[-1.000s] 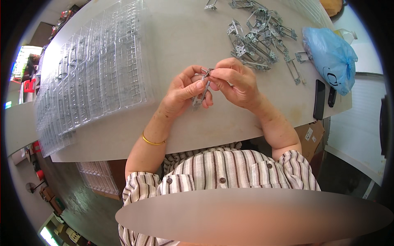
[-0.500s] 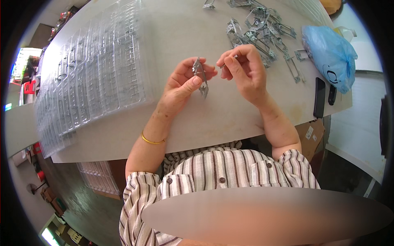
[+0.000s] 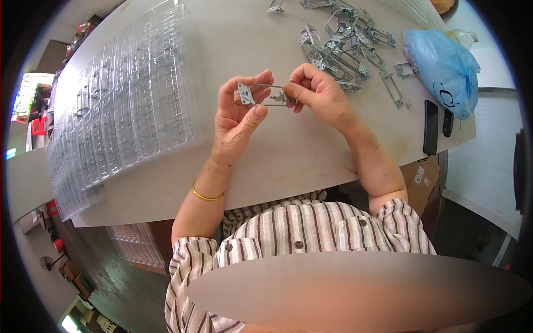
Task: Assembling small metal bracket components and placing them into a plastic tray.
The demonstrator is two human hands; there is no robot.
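Between my hands, above the table, is a metal bracket frame: a small plate with holes at its left end and two thin parallel bars running right. My left hand holds the plate end between thumb and fingers. My right hand pinches the other end, where small metal parts show at the fingertips; part of that end is hidden by the fingers. Beyond my right hand lies a tangled pile of similar metal bracket frames, some loose at its edges.
Stacked clear plastic trays with small metal parts cover the table's left. At the right are a blue plastic bag, a black phone and a small black object. A cardboard box stands below the table's right edge.
The bracket frame has turned from upright to lying sideways, its plate now toward my left. My right hand has come in and taken hold of its right end.
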